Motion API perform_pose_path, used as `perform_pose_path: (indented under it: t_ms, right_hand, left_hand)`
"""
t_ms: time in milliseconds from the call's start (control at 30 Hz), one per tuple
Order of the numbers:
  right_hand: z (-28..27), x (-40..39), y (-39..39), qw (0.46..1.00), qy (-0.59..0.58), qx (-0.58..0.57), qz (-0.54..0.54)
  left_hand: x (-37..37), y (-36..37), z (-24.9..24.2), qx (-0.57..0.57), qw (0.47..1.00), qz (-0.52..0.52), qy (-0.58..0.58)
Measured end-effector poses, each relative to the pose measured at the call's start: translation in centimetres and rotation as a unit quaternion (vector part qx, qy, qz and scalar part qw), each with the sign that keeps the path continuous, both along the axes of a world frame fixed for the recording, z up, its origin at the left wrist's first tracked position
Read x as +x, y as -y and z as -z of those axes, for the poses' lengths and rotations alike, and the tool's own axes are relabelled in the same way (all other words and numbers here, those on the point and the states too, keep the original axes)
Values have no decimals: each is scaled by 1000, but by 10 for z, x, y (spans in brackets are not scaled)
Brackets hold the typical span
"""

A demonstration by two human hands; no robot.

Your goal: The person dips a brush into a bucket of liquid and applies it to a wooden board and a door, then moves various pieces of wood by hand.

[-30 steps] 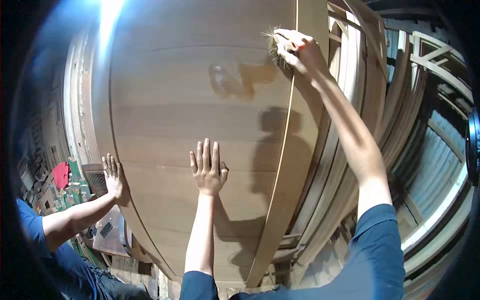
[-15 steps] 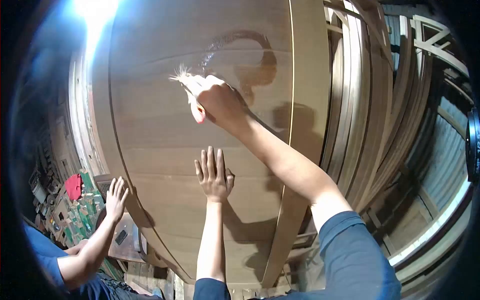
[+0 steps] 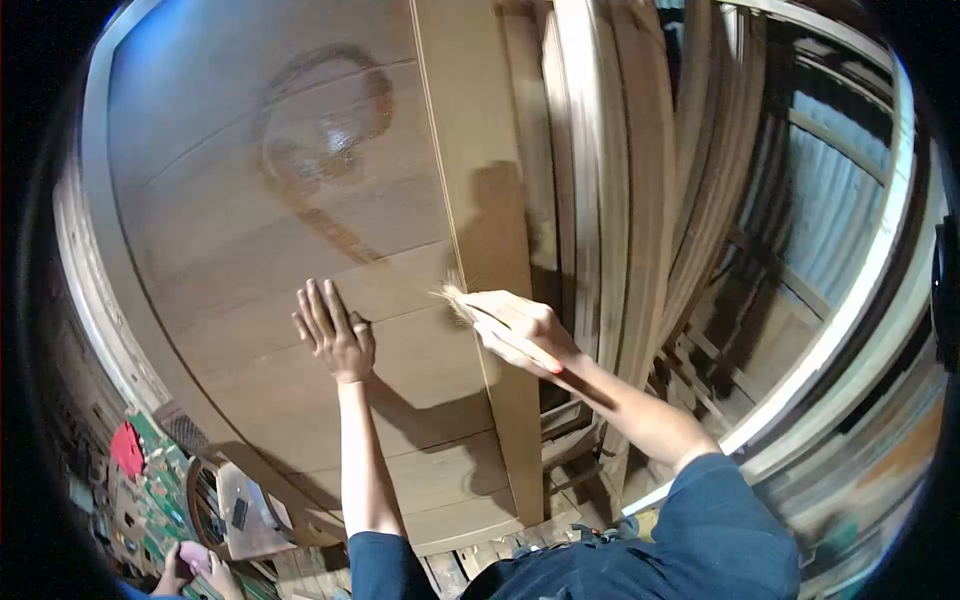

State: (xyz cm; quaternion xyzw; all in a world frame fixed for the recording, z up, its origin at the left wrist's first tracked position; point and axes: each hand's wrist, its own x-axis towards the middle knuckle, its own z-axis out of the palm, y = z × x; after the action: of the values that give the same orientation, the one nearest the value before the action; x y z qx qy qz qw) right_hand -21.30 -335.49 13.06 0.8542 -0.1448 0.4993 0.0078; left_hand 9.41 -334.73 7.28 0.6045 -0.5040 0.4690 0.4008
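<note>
Head view: brush in hand beside a half-spread wet mark

The panel (image 3: pixel 215 270) fills the middle and left of the picture, faint seams running across it, with a border board (image 3: pixel 485 260) down its right side. High on the panel lies the wet mark (image 3: pixel 340 140), a dark loop whose tail slants down and right; its centre shines, so the liquid is probably thickest there. Drawing that shine outward in long, overlapping strokes along the seams should leave fewer streaks than more loops.

The left hand (image 3: pixel 335 335) is spread flat against the panel, fingers up, below the tail. That looks a good brace, though it is best kept off the wet wood. The right hand (image 3: pixel 525 325) is closed around the brush (image 3: pixel 457 300), bristles pointing left, near where panel and border board meet. Whether they touch the wood cannot be told. The bristles look splayed, so light pressure would likely serve better than a hard push, with care near the joint, where liquid could collect.
</note>
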Motion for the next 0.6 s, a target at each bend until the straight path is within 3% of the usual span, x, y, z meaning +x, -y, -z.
perform_pose_path:
  t_ms: [33,67,100,133,233,267,300,367,400,433,467,500,533,567,600]
  right_hand:
    - [15,-22,-4,999,-12,-38,33]
    - [34,-43,-8,998,22,47,22]
    - [50,-68,-23,995,-3,28,94]
    - [98,-98,-21,990,25,79,113]
    - [200,-174,-96,892,152,368,215]
    - [250,-203,-124,850,217,417,238]
    - [290,-231,-147,797,286,463,262]
    - [320,-273,-208,614,480,563,276]
    - [336,-292,-232,636,481,491,351]
    - [303,-299,-249,602,518,484,368]
    - [266,-305,-267,567,555,473,383]
    - [272,-325,-273,589,572,409,399]
    - [294,-347,-281,589,632,375,335]
    - [253,-348,-279,530,661,389,362]
    - [282,-387,-281,463,725,379,342]
  left_hand:
    - [-1,-1,-1,-1,1000,4,-3]
    - [2,-5,2,19,999,28,-7]
    - [-1,-16,5,38,996,76,-14]
    - [-9,-29,9,52,991,119,-23]
    - [-51,-71,84,137,955,234,-117]
    - [-52,-81,142,178,918,323,-143]
    - [-69,-105,180,254,887,350,-164]
    - [-115,-146,238,319,749,459,-355]
    - [-129,-158,265,329,711,496,-374]
    - [-143,-169,282,338,671,528,-396]
    - [-152,-179,280,438,580,545,-419]
    - [-162,-180,276,521,488,550,-433]
    - [-171,-177,293,525,483,572,-404]
    - [-190,-168,293,571,444,532,-441]
    - [-208,-166,285,579,469,554,-371]
